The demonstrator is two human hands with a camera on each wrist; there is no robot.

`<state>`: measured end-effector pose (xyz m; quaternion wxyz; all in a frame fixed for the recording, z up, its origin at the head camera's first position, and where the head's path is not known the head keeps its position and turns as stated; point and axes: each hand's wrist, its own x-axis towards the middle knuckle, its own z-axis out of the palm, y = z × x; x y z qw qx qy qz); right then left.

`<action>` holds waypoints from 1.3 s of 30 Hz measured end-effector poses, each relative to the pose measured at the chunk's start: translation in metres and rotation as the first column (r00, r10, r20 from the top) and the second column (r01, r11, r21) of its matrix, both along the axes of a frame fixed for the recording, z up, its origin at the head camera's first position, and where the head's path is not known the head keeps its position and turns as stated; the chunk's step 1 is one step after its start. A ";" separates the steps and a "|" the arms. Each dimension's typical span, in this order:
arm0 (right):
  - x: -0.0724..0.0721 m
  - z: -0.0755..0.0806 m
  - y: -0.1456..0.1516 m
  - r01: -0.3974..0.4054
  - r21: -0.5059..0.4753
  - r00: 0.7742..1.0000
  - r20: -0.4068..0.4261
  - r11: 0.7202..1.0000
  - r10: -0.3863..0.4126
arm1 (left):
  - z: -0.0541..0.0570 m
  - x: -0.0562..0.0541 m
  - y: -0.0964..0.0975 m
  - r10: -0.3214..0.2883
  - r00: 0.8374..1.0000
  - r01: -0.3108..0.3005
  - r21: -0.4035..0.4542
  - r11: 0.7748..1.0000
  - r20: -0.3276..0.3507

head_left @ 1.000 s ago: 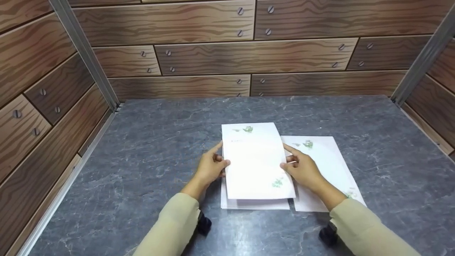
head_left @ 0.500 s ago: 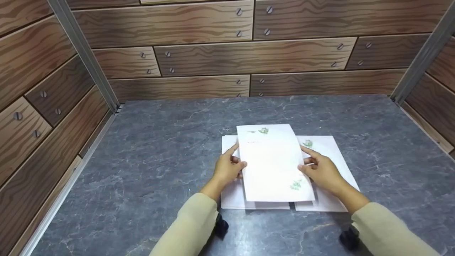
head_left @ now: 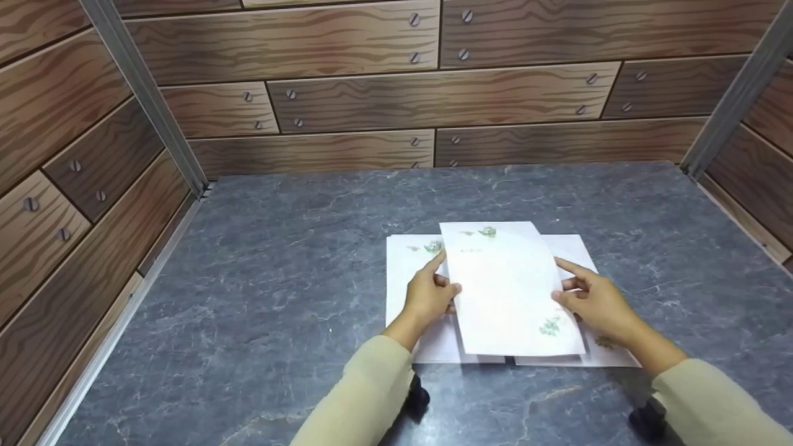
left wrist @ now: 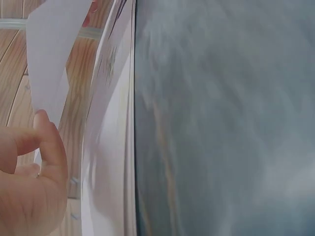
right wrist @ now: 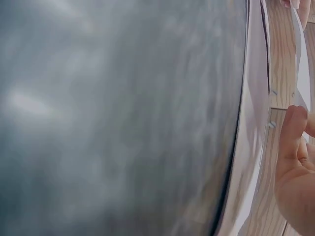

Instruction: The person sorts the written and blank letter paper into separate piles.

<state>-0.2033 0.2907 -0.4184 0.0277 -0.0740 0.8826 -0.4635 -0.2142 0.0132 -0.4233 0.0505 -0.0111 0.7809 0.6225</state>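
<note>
A white sheet of paper [head_left: 505, 291] with green prints at its top and lower right corner is held up between both hands. My left hand [head_left: 427, 294] pinches its left edge, thumb on top; my right hand [head_left: 598, 303] pinches the right edge the same way. In the left wrist view the sheet [left wrist: 54, 54] hangs apart from the paper stack below. Under it on the table lie a left stack of paper [head_left: 406, 272] and a right stack of paper [head_left: 570, 248], both with similar green prints and partly covered by the held sheet.
The dark grey marbled table [head_left: 279, 266] spreads around the papers. Wood-patterned walls [head_left: 347, 99] with metal corner posts [head_left: 152, 105] stand behind and at the sides. A narrow gap separates the two stacks.
Both hands have carried the sheet to the right and slightly toward the front, from over the left stack to across both stacks. The left stack's green print has come into view.
</note>
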 end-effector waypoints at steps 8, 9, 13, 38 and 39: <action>0.003 0.001 0.021 -0.011 -0.001 1.000 0.014 1.000 0.011 | -0.001 0.001 0.021 -0.014 1.000 0.014 0.001 1.000 0.002; 0.003 0.001 0.024 -0.011 0.009 1.000 0.013 1.000 0.011 | -0.001 0.002 0.024 -0.016 1.000 0.016 -0.002 1.000 0.000; 0.003 0.001 0.034 -0.007 0.029 1.000 0.006 1.000 0.007 | -0.001 0.003 0.034 -0.016 1.000 0.016 -0.004 1.000 -0.004; 0.005 -0.005 0.068 0.021 -0.047 0.991 0.131 0.999 -0.014 | 0.004 -0.001 0.072 -0.026 0.999 0.032 -0.140 0.990 0.044; 0.005 -0.005 0.069 0.020 -0.047 0.991 0.133 0.999 -0.014 | 0.004 -0.001 0.073 -0.026 0.999 0.032 -0.141 0.989 0.047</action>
